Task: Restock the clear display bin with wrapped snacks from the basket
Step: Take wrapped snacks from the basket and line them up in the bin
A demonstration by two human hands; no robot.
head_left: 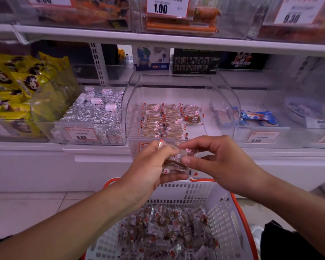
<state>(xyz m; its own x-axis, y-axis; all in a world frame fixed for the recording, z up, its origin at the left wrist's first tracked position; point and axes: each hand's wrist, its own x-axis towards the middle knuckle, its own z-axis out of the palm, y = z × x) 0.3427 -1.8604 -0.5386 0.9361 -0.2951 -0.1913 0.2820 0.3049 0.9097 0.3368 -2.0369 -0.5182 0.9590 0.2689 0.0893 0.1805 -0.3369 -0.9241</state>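
Above basket (221, 201), two-handed grip on snacks (174, 162)

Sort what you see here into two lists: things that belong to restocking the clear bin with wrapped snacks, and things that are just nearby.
Part of the job:
- clear display bin
- basket
- wrapped snacks, held by the left hand and right hand
- snacks in the bin

Just nearby:
- yellow packets
- silver-wrapped rolls
- blue packet
- price tags

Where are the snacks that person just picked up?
In the head view, centre frame: both hands hold the wrapped snacks above the basket, just before the clear display bin.
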